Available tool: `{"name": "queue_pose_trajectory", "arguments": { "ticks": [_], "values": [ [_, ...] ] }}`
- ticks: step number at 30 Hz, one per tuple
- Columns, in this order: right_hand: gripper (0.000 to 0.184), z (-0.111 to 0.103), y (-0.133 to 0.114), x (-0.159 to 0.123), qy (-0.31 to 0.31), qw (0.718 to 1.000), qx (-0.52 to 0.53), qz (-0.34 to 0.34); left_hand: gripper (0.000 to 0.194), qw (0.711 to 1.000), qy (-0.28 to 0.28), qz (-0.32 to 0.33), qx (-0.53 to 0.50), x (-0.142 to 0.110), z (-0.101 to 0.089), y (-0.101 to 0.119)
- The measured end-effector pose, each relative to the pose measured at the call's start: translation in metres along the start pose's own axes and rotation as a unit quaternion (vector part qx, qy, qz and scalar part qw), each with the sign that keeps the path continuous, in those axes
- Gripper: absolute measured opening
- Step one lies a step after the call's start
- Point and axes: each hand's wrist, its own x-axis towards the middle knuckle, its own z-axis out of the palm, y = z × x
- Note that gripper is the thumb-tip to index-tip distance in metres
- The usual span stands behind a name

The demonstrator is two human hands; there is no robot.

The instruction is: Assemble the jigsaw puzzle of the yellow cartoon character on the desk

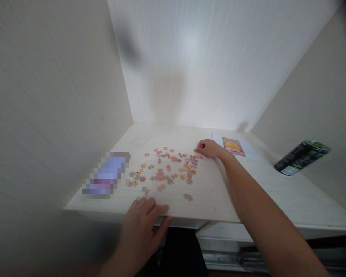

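Observation:
Many small jigsaw pieces (160, 175) lie spread over the middle of the white table, some joined into small clusters. At the right edge of the spread is my right hand (207, 148), its fingers curled in and its thumb and fingertips together beside the orange and purple pieces (192, 163). Whatever may be between those fingertips is hidden. My left hand (144, 219) rests at the table's front edge, holding nothing, with thumb and fingers apart. A lone greyish jigsaw piece (188, 197) lies on the tabletop to the right of my left hand.
A printed picture of a yellow figure (233, 146) lies on white paper behind my right forearm. On the right stands a dark can (301, 157), appearing tilted. A pixelated flat object (108, 175) lies at the left. Pale walls enclose the table (265, 192) on three sides.

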Motion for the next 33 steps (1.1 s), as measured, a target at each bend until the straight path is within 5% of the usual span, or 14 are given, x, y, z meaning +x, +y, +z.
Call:
{"name": "queue_pose_trajectory", "arguments": {
  "ticks": [14, 26, 33],
  "values": [
    [0.028, 0.005, -0.011, 0.002, 0.034, 0.999, -0.018, -0.013, 0.015, 1.000, -0.002, 0.000, -0.004, 0.000, 0.000, 0.000],
    [0.024, 0.006, -0.085, -0.010, 0.108, 0.981, 0.070, -0.148, 0.017, 1.000, 0.006, -0.006, -0.001, -0.002, -0.001, 0.002],
    [0.025, 0.011, -0.094, -0.012, 0.116, 0.972, 0.063, -0.197, 0.019, 0.998, -0.015, -0.021, -0.054, 0.004, -0.013, -0.003]
  ]
}}
